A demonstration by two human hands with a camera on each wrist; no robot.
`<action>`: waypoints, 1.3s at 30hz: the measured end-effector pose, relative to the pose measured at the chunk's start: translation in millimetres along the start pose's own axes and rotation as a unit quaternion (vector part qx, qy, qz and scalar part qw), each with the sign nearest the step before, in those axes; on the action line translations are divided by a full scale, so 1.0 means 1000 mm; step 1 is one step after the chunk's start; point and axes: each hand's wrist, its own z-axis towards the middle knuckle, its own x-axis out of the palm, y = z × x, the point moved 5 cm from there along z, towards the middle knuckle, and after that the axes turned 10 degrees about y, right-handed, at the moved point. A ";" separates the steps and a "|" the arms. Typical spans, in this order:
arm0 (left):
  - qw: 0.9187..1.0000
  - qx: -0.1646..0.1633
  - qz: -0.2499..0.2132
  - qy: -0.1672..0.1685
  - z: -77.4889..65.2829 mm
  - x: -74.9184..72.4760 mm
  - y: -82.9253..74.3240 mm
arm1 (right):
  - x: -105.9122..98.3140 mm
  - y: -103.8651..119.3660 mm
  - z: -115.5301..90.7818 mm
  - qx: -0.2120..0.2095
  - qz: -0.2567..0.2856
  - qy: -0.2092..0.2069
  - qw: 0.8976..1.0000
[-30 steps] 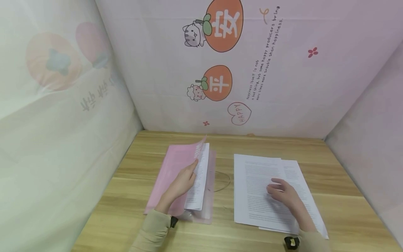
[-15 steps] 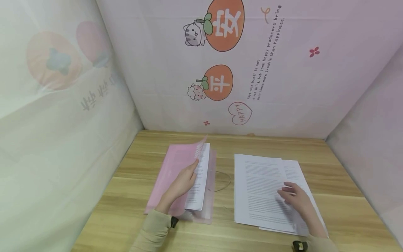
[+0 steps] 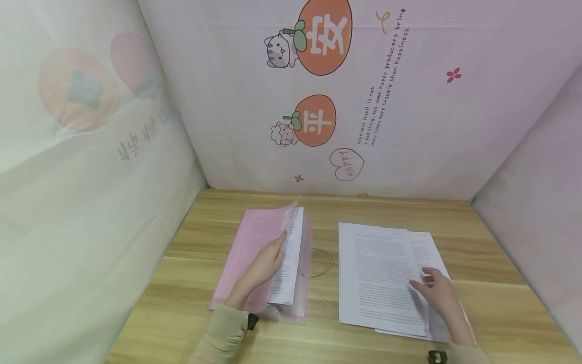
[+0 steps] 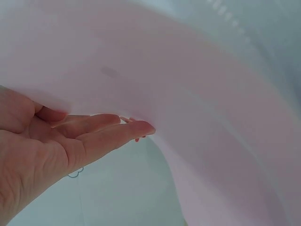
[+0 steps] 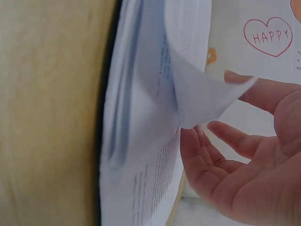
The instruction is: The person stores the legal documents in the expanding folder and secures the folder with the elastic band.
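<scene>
A pink folder [image 3: 247, 247] lies on the left of the table, its cover lifted and bowed over printed papers. My left hand [image 3: 261, 265] holds that cover near its free edge, with the index finger stretched along it. In the left wrist view, the fingers meet the cover's curved edge; part of them is hidden behind it. To the right is a stack of printed sheets [image 3: 377, 278], unevenly layered. At its right edge is my right hand [image 3: 438, 293], fingers spread apart. A bent sheet corner [image 5: 207, 94] rises between these fingers in the right wrist view.
A thin elastic loop [image 3: 331, 260] sticks out from the folder's right side onto the wooden table [image 3: 364, 349]. Printed cloth walls [image 3: 254, 151] stand at the back and on both sides.
My right hand has moved right and toward me, from over the middle of the sheets to their right edge. The left hand and folder have stayed in place.
</scene>
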 end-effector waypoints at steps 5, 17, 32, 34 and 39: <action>1.000 -0.002 0.005 -0.001 0.000 0.000 0.000 | 0.000 -0.003 0.000 0.005 -0.019 0.008 1.000; 1.000 0.001 -0.010 -0.001 0.000 0.002 0.002 | 0.005 -0.006 0.001 -0.006 -0.027 -0.033 0.999; 1.000 -0.003 -0.005 0.000 0.000 0.002 0.003 | 0.013 -0.004 0.006 0.039 -0.024 -0.011 0.999; 1.000 -0.002 -0.003 0.001 0.000 0.002 0.003 | 0.013 -0.005 0.006 0.045 -0.021 -0.008 0.999; 1.000 -0.003 0.000 0.002 0.000 0.001 0.003 | 0.012 -0.007 0.007 0.065 -0.012 0.006 0.998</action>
